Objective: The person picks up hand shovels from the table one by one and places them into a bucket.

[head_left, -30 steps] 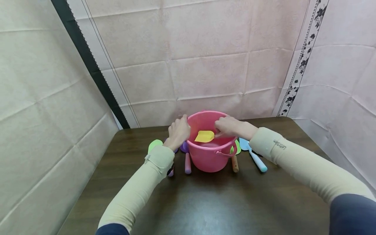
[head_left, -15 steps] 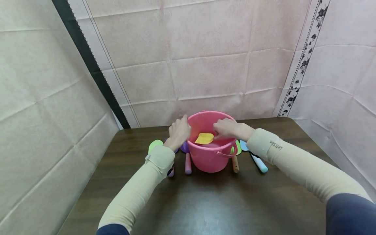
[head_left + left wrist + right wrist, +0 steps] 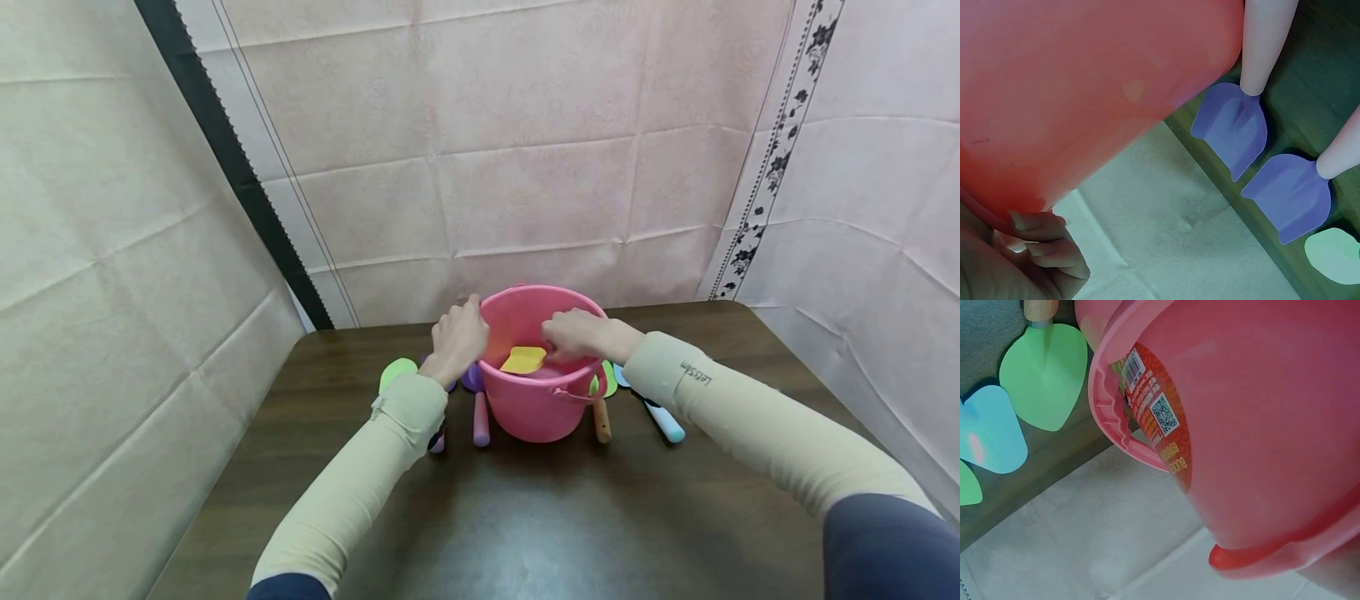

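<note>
A pink bucket (image 3: 534, 408) stands upright on the table. My left hand (image 3: 456, 337) grips its rim on the left side; in the left wrist view, curled fingers (image 3: 1047, 234) wrap the edge. Inside the bucket, my right hand (image 3: 577, 333) holds a yellow shovel (image 3: 523, 360), whose flat blade points left while its handle is hidden in the fist. From the right wrist, the bucket wall (image 3: 1260, 437) covers nearly all of that hand. Two purple shovels (image 3: 1235, 128) with pinkish handles lie just left of the bucket.
A light green blade (image 3: 397, 369) lies farther left. Right of the bucket lie a green trowel (image 3: 1047, 375) with a wooden handle and a blue shovel (image 3: 663, 421), partly under the right forearm. The bucket's pink handle (image 3: 1107, 406) hangs down outside. Cloth walls (image 3: 525, 167) enclose the table.
My right hand has moved slightly left and down into the bucket, lowering the yellow shovel with it. The left hand keeps its grip on the rim.
</note>
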`<action>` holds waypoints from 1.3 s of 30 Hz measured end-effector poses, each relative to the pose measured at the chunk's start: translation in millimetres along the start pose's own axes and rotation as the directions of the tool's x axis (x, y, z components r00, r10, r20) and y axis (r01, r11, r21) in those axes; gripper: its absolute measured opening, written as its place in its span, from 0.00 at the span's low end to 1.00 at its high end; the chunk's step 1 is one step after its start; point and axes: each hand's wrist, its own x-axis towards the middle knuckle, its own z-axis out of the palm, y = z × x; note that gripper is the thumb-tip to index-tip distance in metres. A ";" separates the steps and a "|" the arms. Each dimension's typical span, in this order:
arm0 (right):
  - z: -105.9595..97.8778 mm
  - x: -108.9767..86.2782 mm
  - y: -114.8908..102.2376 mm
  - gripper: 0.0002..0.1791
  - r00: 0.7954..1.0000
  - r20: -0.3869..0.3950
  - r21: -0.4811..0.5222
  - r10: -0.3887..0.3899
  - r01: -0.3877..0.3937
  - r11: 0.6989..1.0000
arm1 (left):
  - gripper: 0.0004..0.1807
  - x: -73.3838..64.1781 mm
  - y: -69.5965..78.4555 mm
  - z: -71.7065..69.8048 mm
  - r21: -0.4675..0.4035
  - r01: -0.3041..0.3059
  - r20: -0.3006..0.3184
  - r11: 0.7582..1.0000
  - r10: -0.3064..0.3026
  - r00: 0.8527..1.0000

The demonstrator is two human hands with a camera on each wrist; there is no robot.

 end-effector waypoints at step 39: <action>4.8 8.5 0.4 0.15 0.985 0.127 0.066 0.115 -0.124 0.990 | 0.13 1.6 -0.5 0.1 0.024 -0.006 -0.005 1.000 0.007 1.000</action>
